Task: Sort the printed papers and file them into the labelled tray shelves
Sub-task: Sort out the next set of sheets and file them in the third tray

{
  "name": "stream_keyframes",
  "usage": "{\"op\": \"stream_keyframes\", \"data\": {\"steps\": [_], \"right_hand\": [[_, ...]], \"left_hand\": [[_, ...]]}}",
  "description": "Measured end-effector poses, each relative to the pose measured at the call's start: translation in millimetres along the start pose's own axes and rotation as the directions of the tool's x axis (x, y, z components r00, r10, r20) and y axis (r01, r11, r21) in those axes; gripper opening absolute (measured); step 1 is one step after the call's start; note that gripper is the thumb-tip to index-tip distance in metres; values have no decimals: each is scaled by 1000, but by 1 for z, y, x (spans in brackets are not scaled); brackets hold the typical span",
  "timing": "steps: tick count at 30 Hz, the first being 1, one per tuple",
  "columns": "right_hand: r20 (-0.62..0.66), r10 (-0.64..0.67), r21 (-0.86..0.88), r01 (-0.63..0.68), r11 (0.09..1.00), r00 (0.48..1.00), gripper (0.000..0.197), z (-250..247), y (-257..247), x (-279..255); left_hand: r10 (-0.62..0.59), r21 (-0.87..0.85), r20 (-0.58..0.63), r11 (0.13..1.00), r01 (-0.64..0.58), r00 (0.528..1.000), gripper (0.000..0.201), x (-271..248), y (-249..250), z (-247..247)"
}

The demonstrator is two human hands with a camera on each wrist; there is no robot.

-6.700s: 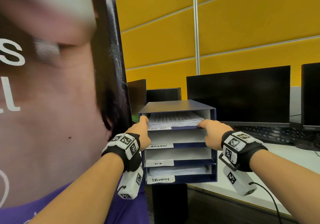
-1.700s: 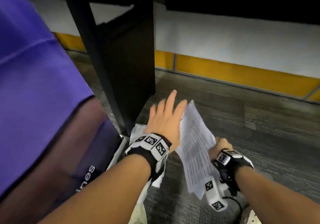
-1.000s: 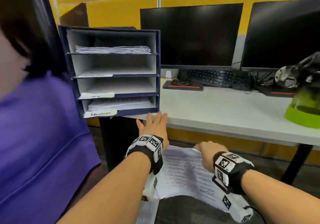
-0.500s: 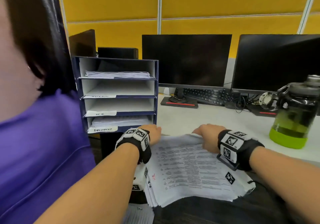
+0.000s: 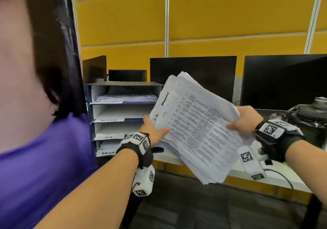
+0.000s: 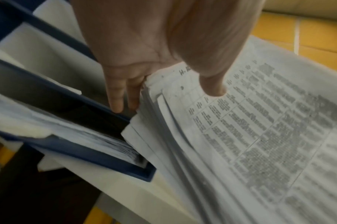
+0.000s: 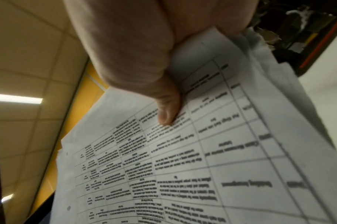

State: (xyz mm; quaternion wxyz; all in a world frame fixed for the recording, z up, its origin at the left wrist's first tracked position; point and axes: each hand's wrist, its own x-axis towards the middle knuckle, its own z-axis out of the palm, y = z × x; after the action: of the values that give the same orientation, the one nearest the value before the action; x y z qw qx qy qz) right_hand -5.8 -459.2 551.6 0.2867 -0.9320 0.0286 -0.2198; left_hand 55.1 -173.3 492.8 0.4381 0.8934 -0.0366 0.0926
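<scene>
- Printed papers (image 5: pixel 198 129) are one thick, tilted stack held in the air between both hands, just in front of the right side of the tray shelves (image 5: pixel 123 115) and above the edge of the white bench (image 5: pixel 276 177).
- Left hand (image 5: pixel 154 131) pinches the left edge of the stack: the thumb lies on the top sheet and the fingers (image 6: pixel 116 94) are under the pile, close to the blue front of the shelves.
- Right hand (image 5: pixel 246 120) grips the right edge, the thumb (image 7: pixel 167 112) pressed on the top sheet; the other fingers are hidden behind the paper.
- Top sheet shows a printed table, and some handwritten marks in the corner near the left thumb.
- Tray shelves are a blue unit with four white compartments, standing at the left end of the bench.
- Top compartment holds a pile of papers (image 5: pixel 126 97).
- Second compartment shows only its white floor; its label (image 5: pixel 108 120) is too blurred for me to read surely.
- Third compartment has the label "H.R" (image 5: pixel 108 137); the left hand covers part of it.
- Bottom compartment holds another pile of papers (image 5: pixel 108 145).
- Two dark monitors (image 5: pixel 192 76) stand behind, and a bottle (image 5: pixel 316 115) is at the far right.
</scene>
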Motion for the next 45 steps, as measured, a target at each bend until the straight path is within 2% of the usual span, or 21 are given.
{"op": "stream_keyframes", "data": {"steps": [3,6,9,11,14,17,19,22,26,28,30,32,33,34,36,37,39,41,42,45], "right_hand": [[1,75,113,-74,991,997,38,12,16,5],[8,150,234,-148,961,989,43,19,35,10],[17,242,428,-226,875,970,43,29,50,14],[41,290,571,-260,778,956,40,39,54,15],[78,301,698,-268,664,950,41,54,54,17],[97,296,770,-260,583,950,41,65,56,22],[119,276,797,-258,546,954,39,69,60,25],[153,249,819,-264,510,956,42,77,72,33],[120,299,853,-252,457,947,41,84,84,43],[66,346,844,-237,482,936,37,82,86,44],[-21,347,789,-198,581,938,36,80,85,45],[-75,277,658,-161,735,958,39,78,81,46],[-59,229,593,-151,791,972,39,76,78,46],[-17,190,567,-147,811,982,38,74,75,46],[31,127,584,-121,802,991,39,67,69,47],[9,99,611,-84,787,995,39,64,66,48],[-123,90,627,7,779,988,37,59,57,50],[-286,125,620,84,780,950,39,56,45,53],[-328,146,631,102,769,933,40,56,41,55],[-288,149,611,61,790,946,45,59,39,58]], "left_hand": [[-51,-133,-93,990,38,994,99,7,3,12],[-70,-237,-201,971,21,977,108,10,8,21],[-88,-236,-299,972,15,950,106,11,16,32],[-115,-242,-300,969,41,947,104,14,25,42],[-127,-358,-238,933,34,963,94,16,41,58],[-178,-480,-245,876,41,953,95,19,51,69],[-201,-487,-311,873,26,929,92,20,51,71],[-173,-475,-426,878,-57,888,86,17,50,78],[-136,-570,-397,812,-128,908,80,16,60,83],[-100,-608,-364,779,-154,926,76,27,60,81],[-32,-565,-353,804,-185,935,56,37,61,80],[36,-500,-360,836,-226,932,37,43,61,80],[61,-479,-364,844,-243,929,34,43,61,80],[80,-465,-368,847,-258,926,32,43,60,80],[102,-450,-368,851,-273,924,29,43,55,81],[108,-451,-364,849,-276,925,28,43,53,81],[123,-460,-369,837,-296,921,28,43,51,82],[134,-481,-400,811,-332,907,29,45,56,83],[139,-494,-419,794,-353,898,30,45,60,83],[170,-485,-423,787,-381,890,38,44,64,84]]}}
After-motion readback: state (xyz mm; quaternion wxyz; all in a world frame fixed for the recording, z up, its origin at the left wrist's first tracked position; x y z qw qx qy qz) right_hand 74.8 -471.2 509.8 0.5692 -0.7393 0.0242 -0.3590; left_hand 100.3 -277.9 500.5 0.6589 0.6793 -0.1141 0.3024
